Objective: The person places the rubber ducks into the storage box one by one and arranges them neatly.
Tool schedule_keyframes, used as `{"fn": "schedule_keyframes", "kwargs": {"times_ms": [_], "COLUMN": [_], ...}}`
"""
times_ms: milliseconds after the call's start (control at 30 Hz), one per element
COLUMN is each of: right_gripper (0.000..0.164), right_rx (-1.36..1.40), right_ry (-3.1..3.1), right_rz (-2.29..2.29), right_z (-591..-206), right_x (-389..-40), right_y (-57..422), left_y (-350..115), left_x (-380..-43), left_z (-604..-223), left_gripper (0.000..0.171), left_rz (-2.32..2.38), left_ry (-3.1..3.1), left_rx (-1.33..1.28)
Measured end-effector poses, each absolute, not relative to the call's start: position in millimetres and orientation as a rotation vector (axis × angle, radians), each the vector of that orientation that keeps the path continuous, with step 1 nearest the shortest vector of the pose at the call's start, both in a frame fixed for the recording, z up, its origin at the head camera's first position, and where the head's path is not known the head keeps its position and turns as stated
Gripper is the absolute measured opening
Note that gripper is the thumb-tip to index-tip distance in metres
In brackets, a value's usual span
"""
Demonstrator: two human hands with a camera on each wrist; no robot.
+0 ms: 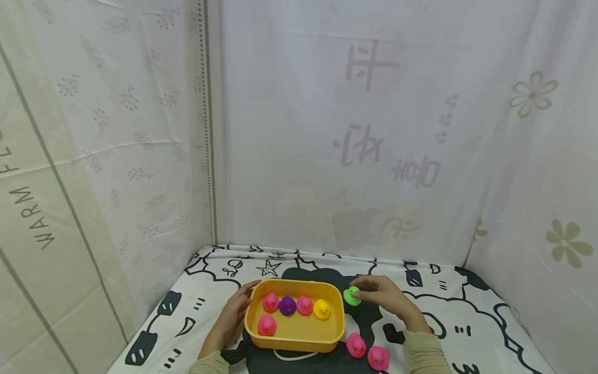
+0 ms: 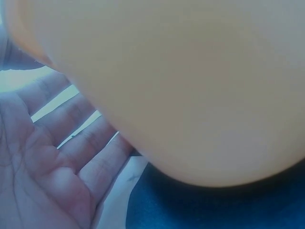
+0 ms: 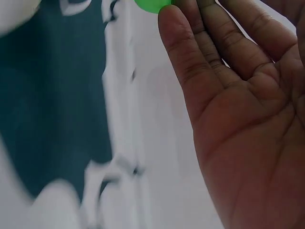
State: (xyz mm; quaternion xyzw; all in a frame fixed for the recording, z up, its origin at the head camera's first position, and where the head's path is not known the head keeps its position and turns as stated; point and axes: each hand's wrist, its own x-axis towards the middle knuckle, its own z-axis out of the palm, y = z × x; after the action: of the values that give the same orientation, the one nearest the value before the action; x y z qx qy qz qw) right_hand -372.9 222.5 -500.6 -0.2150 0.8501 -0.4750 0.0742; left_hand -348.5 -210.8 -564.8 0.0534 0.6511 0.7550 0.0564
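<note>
A yellow plastic tray (image 1: 299, 340) sits on the patterned cloth. Inside it are several rubber ducks: pink ones, a purple duck (image 1: 287, 306) and a yellow duck (image 1: 321, 309). Along the tray's left wall lies my left hand (image 1: 235, 313); in the left wrist view its fingers (image 2: 78, 119) stretch fairly straight against the tray's outside. Just right of the tray, my right hand (image 1: 384, 297) pinches a green rubber duck (image 1: 351, 296) between thumb and fingers. Only a bit of that duck shows at the top of the right wrist view.
Two more pink ducks, one close to the tray's corner (image 1: 356, 346) and one farther right (image 1: 378, 358), lie on the cloth in front of my right forearm. White printed curtains (image 1: 299, 156) hang behind and on both sides of the black-and-white cloth (image 1: 448, 322).
</note>
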Motion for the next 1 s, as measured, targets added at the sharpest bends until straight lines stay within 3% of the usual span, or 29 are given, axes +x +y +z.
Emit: {"fn": "schedule_keyframes", "kwargs": {"times_ms": [333, 667, 1000], "right_gripper": [0.028, 0.025, 0.029], "right_rx": [-1.040, -1.129, -1.152], "right_ry": [2.421, 2.309, 2.272], "right_rz": [-1.205, -1.011, -0.850], "right_z": [-456.3, -471.5, -473.8], "right_x": [-388.0, -390.2, -390.8], "right_y": [141.9, 84.5, 60.1], "left_y": [-214.2, -217.3, -212.9], "left_x": [-350.5, -348.6, -349.9], "left_z": [-561.8, -567.2, -565.6], "left_gripper": [0.058, 0.058, 0.056], "left_rz": [2.290, 2.255, 2.252], "left_ry": [1.987, 1.988, 2.006], "left_rx": [0.171, 0.161, 0.184]}}
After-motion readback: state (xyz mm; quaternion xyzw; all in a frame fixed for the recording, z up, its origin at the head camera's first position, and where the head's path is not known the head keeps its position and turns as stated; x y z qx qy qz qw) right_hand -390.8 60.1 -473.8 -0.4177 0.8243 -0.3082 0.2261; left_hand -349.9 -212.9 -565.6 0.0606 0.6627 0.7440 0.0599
